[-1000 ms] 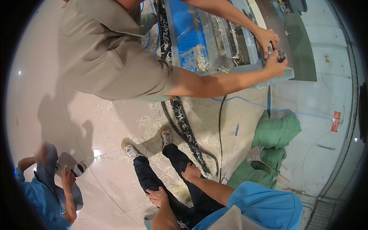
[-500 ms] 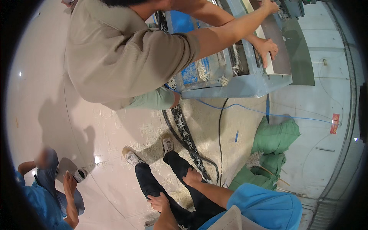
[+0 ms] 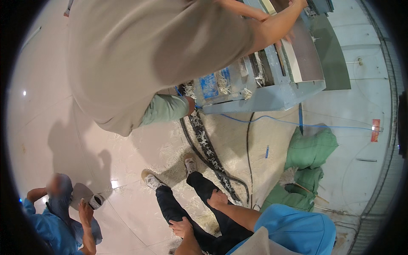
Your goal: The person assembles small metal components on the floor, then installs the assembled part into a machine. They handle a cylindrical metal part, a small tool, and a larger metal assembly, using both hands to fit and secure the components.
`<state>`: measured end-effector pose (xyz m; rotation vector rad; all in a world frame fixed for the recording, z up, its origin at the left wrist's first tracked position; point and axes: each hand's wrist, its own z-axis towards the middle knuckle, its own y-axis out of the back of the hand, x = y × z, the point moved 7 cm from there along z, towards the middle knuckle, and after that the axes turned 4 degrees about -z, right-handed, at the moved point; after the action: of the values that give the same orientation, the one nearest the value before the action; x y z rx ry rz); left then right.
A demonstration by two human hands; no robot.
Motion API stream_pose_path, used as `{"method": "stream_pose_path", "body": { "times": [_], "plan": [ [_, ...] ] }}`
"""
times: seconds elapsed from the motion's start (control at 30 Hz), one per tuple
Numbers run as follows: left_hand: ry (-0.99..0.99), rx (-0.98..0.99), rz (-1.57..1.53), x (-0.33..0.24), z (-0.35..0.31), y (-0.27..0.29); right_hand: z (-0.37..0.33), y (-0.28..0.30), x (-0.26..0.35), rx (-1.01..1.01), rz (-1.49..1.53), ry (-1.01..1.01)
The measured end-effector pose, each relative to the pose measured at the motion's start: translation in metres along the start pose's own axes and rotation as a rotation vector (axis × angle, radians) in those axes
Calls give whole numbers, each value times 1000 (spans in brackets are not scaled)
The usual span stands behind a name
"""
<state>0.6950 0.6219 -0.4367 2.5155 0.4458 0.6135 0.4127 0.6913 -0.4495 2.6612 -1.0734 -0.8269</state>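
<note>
My left hand (image 3: 181,227) lies over my left thigh, fingers apart on the dark trouser leg (image 3: 166,205). On my other leg rests my right hand (image 3: 217,198), its fingers draped over the cloth near the knee. Neither hand holds any object. In front of my shoes, black cables (image 3: 208,146) run across a floor strewn with pale shreds. A co-worker in a beige shirt (image 3: 140,63) leans over a blue-grey machine (image 3: 263,98), arms stretched across it. The co-worker's body hides part of the machine and one hand is partly covered.
Green sacks (image 3: 312,146) and a brush with a wooden handle (image 3: 289,177) lie at the right. A thin blue cable (image 3: 272,117) crosses toward the pale wall (image 3: 361,97). Another person in blue (image 3: 53,231) sits at the lower left. A dark green panel (image 3: 331,55) stands behind the machine.
The beige-shirted co-worker has leaned further right and closer, covering more of the machine. My hands stay on my legs; the whole view has shifted slightly.
</note>
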Motion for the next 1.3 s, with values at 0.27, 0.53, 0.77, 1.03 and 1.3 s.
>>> {"method": "stream_pose_path", "body": {
  "times": [0.27, 0.53, 0.77, 1.03, 1.3],
  "plan": [
    [30, -74, -13, -11, 3, 19, -2, 20, 2, 13, 68, 3],
    [-403, 300, -97, -34, 67, 61, -4, 51, 2, -102, 183, 364],
    [-872, -119, -287, -62, 42, 338, 12, 138, 43, -251, 371, 542],
    [-808, 337, -1016, -68, 2, 397, -135, 264, 80, -346, 749, 709],
    [-486, 573, -348, 15, 4, 254, -113, 220, 90, -218, 833, 804]
  ]
}}
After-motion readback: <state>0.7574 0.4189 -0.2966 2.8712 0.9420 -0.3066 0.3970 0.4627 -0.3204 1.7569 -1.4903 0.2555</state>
